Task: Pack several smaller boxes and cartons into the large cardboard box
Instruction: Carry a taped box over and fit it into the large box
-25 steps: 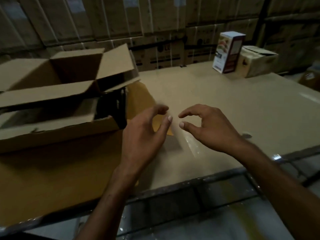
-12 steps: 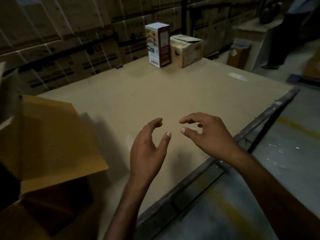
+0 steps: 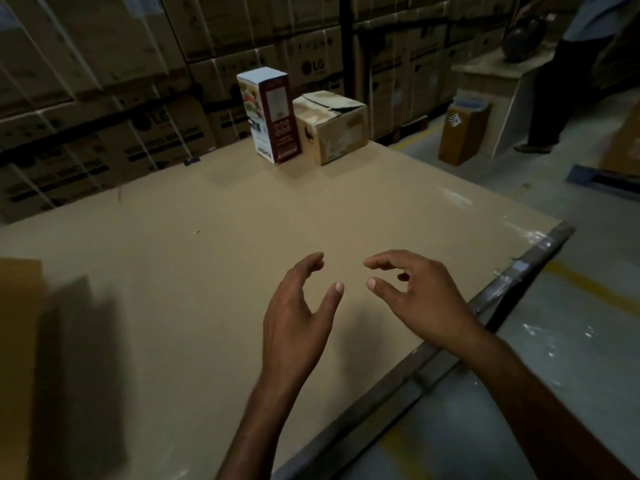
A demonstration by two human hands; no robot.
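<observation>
A tall white and maroon printed carton stands upright at the far end of the table. Right beside it sits a small worn brown cardboard box with a dented top. My left hand and my right hand hover side by side over the near part of the table, both empty with fingers spread and curled. They are well short of the two boxes. Only a brown flap of the large cardboard box shows at the left edge.
The table is covered in brown board, with a metal rim along its right edge. Stacked warehouse cartons wall the back. On the floor at right stand a narrow brown box and a person's legs.
The view has swung right, from the large open box toward the two small boxes. The large box has slid almost out of view. Both hands stay empty and keep the same pose.
</observation>
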